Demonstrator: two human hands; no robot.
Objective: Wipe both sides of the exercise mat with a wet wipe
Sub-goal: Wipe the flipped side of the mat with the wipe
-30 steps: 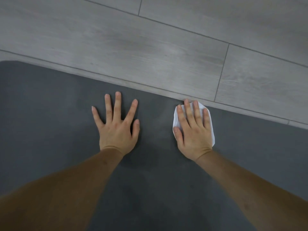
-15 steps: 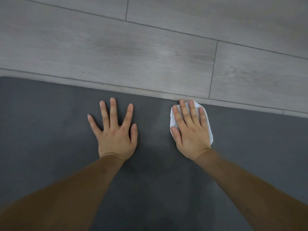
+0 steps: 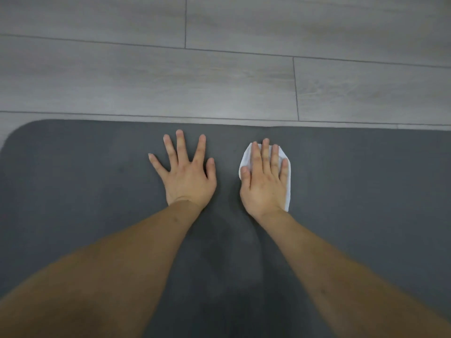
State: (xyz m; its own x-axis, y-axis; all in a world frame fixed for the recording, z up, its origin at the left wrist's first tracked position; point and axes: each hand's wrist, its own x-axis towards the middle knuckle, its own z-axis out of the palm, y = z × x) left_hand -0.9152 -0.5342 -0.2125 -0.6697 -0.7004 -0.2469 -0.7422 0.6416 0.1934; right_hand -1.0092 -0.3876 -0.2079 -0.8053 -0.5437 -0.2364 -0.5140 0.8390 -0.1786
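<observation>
A dark grey exercise mat [image 3: 353, 191] lies flat on the floor and fills the lower part of the view. Its far edge runs straight across and its rounded far-left corner shows. My left hand [image 3: 186, 174] rests flat on the mat with fingers spread. To its right, my right hand [image 3: 264, 181] presses flat on a folded white wet wipe [image 3: 288, 181], a little short of the mat's far edge. Most of the wipe is hidden under the palm and fingers.
Grey wood-look floor planks [image 3: 219, 79] lie beyond the mat's far edge and past its left corner. Both bare forearms reach in from the bottom of the view.
My right hand has drawn the wipe back from the mat's far edge toward me. The view has shifted, so the mat's far-left corner now shows. My left hand stays flat.
</observation>
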